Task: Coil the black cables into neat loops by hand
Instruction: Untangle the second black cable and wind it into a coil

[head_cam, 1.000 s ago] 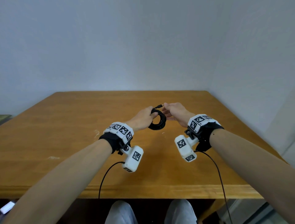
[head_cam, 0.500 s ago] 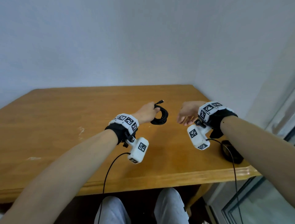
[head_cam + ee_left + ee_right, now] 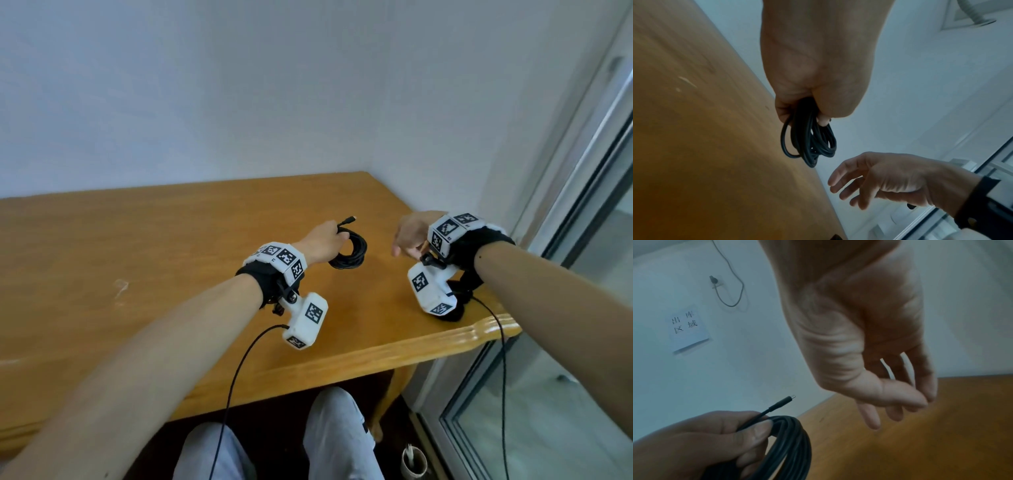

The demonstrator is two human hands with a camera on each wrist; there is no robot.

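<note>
1. Head view: the left hand is held over the wooden table, its fingers curled round a coil of black cable. The loops hang from the fist toward the right, above the tabletop and apart from it. One plug sticks out past the knuckles, pointing far and right.
2. Head view: the right hand hangs over the table's far right corner, well apart from the coil. It holds nothing; its fingers point left toward the coil. A second dark bundle lies on the table near the right edge, mostly hidden behind the right wrist's camera housing. What it is cannot be told.
3. Left wrist view: the left hand grips the coil at its top, and several loops dangle below the fingers, clear of the table. The right hand sits lower right, palm down, fingers loosely spread and lightly bent, touching nothing.
4. Right wrist view: the right hand hangs limp and empty, fingers pointing down over the table, the thumb resting near the fingertips. At lower left the left hand clamps the coil between thumb and fingers, and the plug juts up and right from the grip. A paper note with handwriting and a thin pale cord are on the wall behind.
</note>
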